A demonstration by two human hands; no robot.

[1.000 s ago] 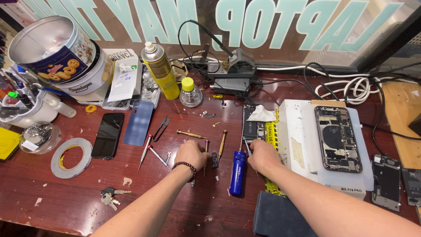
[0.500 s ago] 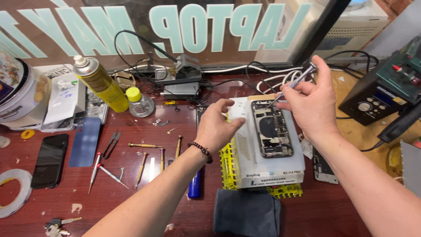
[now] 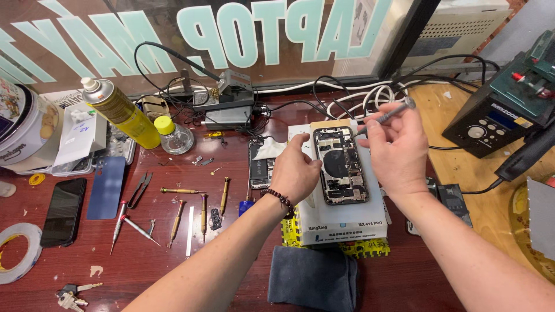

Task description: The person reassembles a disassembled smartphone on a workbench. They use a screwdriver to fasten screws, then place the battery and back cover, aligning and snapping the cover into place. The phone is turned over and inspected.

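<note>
Opened phone (image 3: 341, 166), back off and innards showing, lying lengthwise on a white pad (image 3: 341, 222) near the middle of the red-brown surface (image 3: 173, 254). Left hand (image 3: 296, 173) resting at the phone's 9 o'clock edge, fingers curled, thumb and fingertips touching the frame; beaded bracelet (image 3: 280, 199) on the wrist. Right hand (image 3: 396, 150) at the phone's 3 o'clock, pinching a slim grey screwdriver (image 3: 384, 117) between thumb and forefinger, shaft slanting from 2 o'clock down toward the phone's top right corner; whether the tip touches cannot be told.

Compared with half a second ago: same grip on the screwdriver, but lowered closer to the phone's top corner; left hand moved from the pad's upper left corner to the phone's own edge. A second ago, both hands down among the loose tools at 9 o'clock of the pad.

At 10 o'clock of the phone, a yellow spray can (image 3: 120, 112) leaning, a small glass bottle with yellow cap (image 3: 172, 134) just beside it. At 9 o'clock, a row of brass-handled screwdrivers (image 3: 202, 209), tweezers (image 3: 139, 189), a blue phone back (image 3: 107, 186) and a dark phone (image 3: 63, 211). At 6 o'clock, a folded grey cloth (image 3: 315, 277). At 2 o'clock, a black box with dials (image 3: 497, 118) on a pale wooden board (image 3: 462, 173).
</note>
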